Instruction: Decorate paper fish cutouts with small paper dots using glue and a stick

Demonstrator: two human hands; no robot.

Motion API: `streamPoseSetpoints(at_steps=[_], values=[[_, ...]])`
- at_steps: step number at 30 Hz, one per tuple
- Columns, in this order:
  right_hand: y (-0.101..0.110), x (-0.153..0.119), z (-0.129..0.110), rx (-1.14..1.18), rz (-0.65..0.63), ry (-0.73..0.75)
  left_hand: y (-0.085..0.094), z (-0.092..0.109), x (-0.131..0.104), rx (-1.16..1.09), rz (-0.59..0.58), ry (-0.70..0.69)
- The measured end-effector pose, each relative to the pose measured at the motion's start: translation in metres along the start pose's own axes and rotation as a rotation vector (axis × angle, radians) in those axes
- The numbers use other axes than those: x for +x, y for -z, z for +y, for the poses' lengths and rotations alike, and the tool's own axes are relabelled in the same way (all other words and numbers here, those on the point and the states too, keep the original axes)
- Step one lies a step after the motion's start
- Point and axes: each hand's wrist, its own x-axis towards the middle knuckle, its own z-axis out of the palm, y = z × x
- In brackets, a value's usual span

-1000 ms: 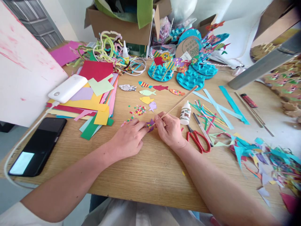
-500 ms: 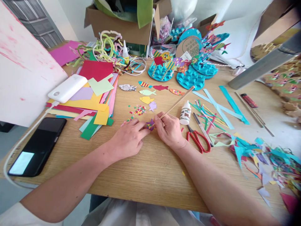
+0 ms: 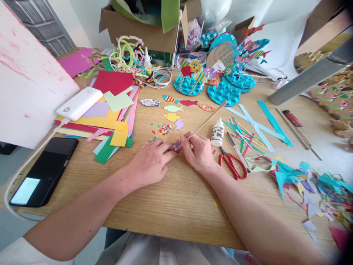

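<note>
My right hand [image 3: 199, 151] is closed round a thin wooden stick [image 3: 206, 119], held like a pencil with its upper end slanting up to the right. The stick's lower tip is at a small purple paper fish [image 3: 175, 147] with coloured bits on it. My left hand [image 3: 153, 161] grips the fish from the left, its fingers hiding part of it. Just beyond the fingers lies a scatter of tiny paper bits [image 3: 162, 129]. Several cut-out paper fish lie farther back, among them a yellow fish [image 3: 172, 117] and a lilac fish [image 3: 179, 124].
To the right are a white glue bottle [image 3: 217, 132], red-handled scissors [image 3: 233, 165], a pen [image 3: 237, 151], paper strips [image 3: 256, 125] and paper scraps [image 3: 311, 187]. Coloured paper sheets [image 3: 113, 82], a power bank [image 3: 79, 103] and a phone [image 3: 44, 171] lie left. Blue textured bases [image 3: 223, 95] stand behind.
Almost nothing differs. Both hands, the stick and the purple fish stay in the same place, and the view has shifted only very slightly.
</note>
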Motion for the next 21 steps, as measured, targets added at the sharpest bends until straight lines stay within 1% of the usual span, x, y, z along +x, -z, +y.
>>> streamPoseSetpoints(at_steps=[8,21], values=[[0.0005,0.0000,-0.0003,0.002,-0.005,-0.011,0.0009,0.0007,0.0000,0.004,-0.001,-0.007],[0.0011,-0.0006,0.0006,0.046,0.025,-0.004,0.0002,0.0001,0.0000,0.007,-0.003,-0.005]])
